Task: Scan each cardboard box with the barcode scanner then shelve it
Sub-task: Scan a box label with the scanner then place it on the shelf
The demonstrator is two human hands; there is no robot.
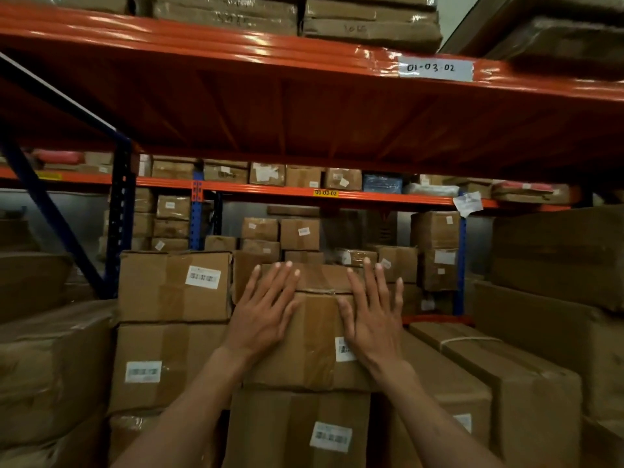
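1. Box [314,339] sits at lower centre of the frame, on top of a lower box [297,430] with a barcode label.
2. Left hand [266,309] lies flat on the box's near face, fingers straight and spread, tips over the top edge.
3. Right hand [374,315] lies flat beside it, fingers straight, partly covering the box's label [342,349].
4. Orange beam [236,45] crosses the upper frame; a tag [435,68] at upper right reads 01-03-02.

Orange shelf beam [236,45] labelled 01-03-02, wrapped cardboard boxes [371,25] stacked directly on it
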